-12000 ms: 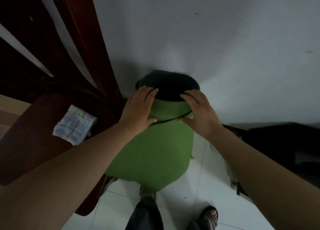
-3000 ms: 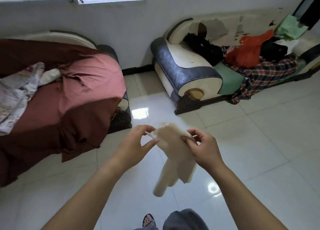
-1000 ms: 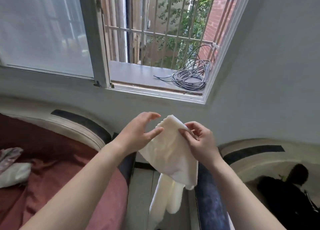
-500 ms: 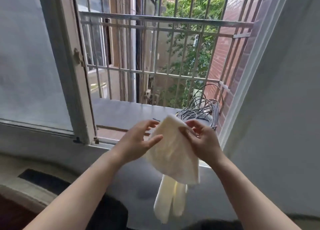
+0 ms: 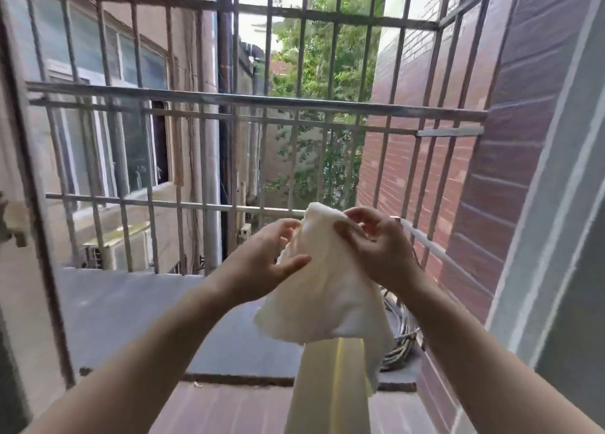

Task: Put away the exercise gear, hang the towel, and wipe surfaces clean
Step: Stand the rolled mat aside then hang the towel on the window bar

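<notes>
Just short of the window bars (image 5: 255, 101), you hold the cream towel (image 5: 327, 293) up in the air: your right hand (image 5: 376, 247) pinches its top fold, your left hand (image 5: 262, 265) clasps its left edge, thumb in front, fingers behind. Its tail hangs past the grey ledge (image 5: 131, 302). A coil of cable (image 5: 401, 338) lies at the ledge's right end, half hidden behind the towel.

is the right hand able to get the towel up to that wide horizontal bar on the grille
Probably yes: the right hand, pinching the towel, is below the wide bar with only open air between; the coiled cable lies lower.
</notes>
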Demonstrator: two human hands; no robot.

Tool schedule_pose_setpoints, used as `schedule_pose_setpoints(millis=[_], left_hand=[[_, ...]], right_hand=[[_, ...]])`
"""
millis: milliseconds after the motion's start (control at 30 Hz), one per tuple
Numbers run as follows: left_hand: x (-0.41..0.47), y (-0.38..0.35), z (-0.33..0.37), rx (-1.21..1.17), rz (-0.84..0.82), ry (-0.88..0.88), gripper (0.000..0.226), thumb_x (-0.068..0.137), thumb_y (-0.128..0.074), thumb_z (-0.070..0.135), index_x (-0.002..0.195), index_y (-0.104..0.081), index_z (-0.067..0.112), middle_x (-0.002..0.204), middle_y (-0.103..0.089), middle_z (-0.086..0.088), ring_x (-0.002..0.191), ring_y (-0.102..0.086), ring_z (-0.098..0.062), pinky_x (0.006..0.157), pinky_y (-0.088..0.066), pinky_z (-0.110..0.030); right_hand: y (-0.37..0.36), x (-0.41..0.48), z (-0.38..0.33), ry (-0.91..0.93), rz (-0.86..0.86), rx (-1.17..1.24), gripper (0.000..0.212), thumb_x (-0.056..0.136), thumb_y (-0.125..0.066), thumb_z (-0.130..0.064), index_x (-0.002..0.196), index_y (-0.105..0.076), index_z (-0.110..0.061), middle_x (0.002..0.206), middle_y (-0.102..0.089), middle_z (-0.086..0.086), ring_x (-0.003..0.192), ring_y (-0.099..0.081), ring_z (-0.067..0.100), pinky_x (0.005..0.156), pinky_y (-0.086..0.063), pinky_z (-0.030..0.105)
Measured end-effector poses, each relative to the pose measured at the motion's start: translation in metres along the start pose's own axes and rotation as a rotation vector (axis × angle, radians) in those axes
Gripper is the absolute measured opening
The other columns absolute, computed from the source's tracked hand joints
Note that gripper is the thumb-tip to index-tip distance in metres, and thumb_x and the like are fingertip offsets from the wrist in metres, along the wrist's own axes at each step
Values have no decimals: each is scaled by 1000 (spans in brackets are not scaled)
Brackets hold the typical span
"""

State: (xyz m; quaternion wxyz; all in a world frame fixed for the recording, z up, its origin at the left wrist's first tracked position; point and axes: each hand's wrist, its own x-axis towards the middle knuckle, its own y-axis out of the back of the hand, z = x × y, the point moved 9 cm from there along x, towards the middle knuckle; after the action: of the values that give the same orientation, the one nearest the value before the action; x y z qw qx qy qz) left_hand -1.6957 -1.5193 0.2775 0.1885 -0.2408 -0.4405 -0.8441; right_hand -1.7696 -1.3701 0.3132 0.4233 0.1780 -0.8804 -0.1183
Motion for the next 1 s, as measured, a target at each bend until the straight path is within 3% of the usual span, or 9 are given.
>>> schedule_pose_setpoints(millis=[200,400,533,733,900,1000], left_hand=[[74,1,-38,-79,-3,-67,57,80,-65,44,130,-46,23,119,-57,4,108,-54,-10,90,-44,-23],[126,4,-58,-198,-8,-57,49,81,-65,43,125,-50,26,106,-59,5,101,-58,-10,83,-52,-31],[151,14,-65,-195,83,-81,42,82,-69,32,121,-55,23,91,-61,11,84,-61,-8,73,-54,-30],[199,54,-64,-174,237,-110,35,81,-69,30,114,-59,29,89,-64,11,79,-64,-5,66,-54,-23],[243,87,-43,-119,304,-132,32,79,-71,28,106,-59,39,85,-65,13,76,-63,0,60,-49,-15],[268,105,-28,-93,331,-162,33,78,-71,29,107,-59,40,86,-65,12,83,-63,-3,66,-50,-25]], right_hand=[[6,73,33,8,94,35,11,88,-63,-24,77,-66,-23,66,-64,-13,59,-54,-1,55,-42,18],[11,136,42,56,133,-71,12,88,-62,-24,76,-65,-24,64,-61,-13,55,-51,-4,51,-39,13],[5,173,52,69,141,-114,12,88,-62,-26,76,-65,-26,67,-63,-11,55,-53,-4,51,-40,12],[15,231,53,91,170,-82,11,86,-65,-24,76,-65,-29,67,-63,-14,53,-54,-7,49,-40,10],[33,279,53,76,163,-79,8,85,-65,-28,79,-68,-25,69,-66,-12,57,-55,-4,53,-44,16],[49,307,38,131,176,-76,8,86,-65,-28,81,-69,-23,73,-68,-10,63,-59,2,56,-47,20]])
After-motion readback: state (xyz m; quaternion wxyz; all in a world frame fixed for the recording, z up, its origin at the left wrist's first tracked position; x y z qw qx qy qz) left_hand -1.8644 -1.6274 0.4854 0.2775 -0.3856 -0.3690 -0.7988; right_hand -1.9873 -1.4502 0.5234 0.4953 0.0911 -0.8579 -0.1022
